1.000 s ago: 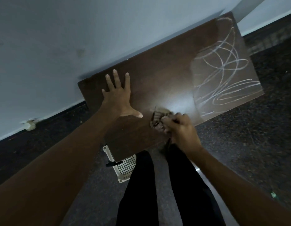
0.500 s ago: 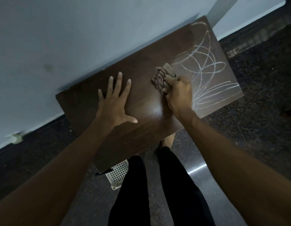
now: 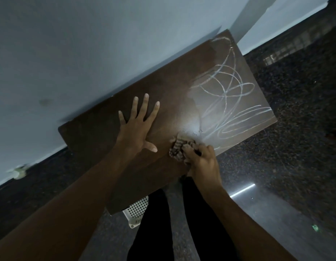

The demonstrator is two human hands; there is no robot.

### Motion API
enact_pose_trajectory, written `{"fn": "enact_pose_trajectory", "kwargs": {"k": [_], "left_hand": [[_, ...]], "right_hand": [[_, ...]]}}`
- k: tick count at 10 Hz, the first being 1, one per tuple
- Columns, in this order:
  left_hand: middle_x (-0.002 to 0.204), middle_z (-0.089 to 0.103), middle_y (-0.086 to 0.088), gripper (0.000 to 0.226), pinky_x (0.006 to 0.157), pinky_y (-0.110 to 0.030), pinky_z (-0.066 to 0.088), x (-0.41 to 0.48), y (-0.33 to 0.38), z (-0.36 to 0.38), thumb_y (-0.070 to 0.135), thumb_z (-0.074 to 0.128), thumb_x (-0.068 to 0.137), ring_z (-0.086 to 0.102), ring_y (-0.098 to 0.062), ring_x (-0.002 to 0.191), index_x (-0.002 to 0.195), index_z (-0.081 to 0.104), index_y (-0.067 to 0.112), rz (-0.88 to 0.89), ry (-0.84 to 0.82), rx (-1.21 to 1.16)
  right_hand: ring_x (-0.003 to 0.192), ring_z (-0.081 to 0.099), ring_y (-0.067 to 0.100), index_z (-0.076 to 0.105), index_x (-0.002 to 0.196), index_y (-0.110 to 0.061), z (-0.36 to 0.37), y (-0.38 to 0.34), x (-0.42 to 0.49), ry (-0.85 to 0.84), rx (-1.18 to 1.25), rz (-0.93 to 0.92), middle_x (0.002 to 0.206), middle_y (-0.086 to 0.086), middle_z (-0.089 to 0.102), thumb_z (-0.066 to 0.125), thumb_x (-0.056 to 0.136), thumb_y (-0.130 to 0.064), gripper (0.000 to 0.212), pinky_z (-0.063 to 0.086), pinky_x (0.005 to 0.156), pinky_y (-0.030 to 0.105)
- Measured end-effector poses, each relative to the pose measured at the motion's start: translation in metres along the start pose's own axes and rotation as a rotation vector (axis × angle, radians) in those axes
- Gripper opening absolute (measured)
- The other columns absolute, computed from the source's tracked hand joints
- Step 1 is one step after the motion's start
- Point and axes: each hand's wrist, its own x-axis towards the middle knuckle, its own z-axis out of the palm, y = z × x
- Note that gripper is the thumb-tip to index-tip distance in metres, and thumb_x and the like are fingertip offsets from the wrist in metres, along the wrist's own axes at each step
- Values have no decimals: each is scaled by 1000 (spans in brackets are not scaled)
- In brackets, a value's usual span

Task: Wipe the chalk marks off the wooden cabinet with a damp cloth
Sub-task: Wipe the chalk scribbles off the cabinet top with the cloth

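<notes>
Clutching the cloth (image 3: 179, 148), the right hand (image 3: 203, 163) is sweeping back to the cabinet (image 3: 99, 134) edge, left hand (image 3: 136, 129) spread flat; chalk (image 3: 233, 102) is remaining.

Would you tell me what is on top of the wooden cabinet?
Chalk marks, the flat left hand, and a cloth the right hand grips; anything beneath those is hidden.

Right hand (image 3: 203, 162) grips cloth (image 3: 179, 148) on cabinet (image 3: 172, 95); left hand (image 3: 138, 125) flat.
</notes>
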Motion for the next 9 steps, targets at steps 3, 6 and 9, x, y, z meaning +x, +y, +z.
{"fn": "enact_pose_trajectory", "kwargs": {"k": [3, 6, 9], "left_hand": [[154, -50, -1, 156, 113, -76, 8, 3, 7, -2, 63, 86, 57, -36, -34, 147, 152, -35, 35, -57, -32, -17], [153, -51, -3, 156, 114, -74, 11, 4, 11, -6, 62, 86, 60, -36, -35, 147, 150, -38, 33, -87, -62, 2], [152, -53, -2, 158, 113, -75, 11, 5, 10, -7, 61, 87, 58, -37, -35, 147, 149, -39, 34, -82, -68, -17]], "right_hand": [[103, 55, 41, 71, 113, -9, -40, 6, 179, 128, 25, 62, 111, 24, 61, 64, 82, -1, 33, 47, 87, 48], [96, 58, 34, 71, 114, -9, -48, 0, 226, 249, 73, 85, 106, 16, 60, 66, 87, -2, 29, 55, 79, 44], [95, 53, 35, 69, 111, -16, -8, -1, 65, 32, 32, -30, 106, 15, 55, 73, 59, 5, 56, 54, 69, 42]]}}
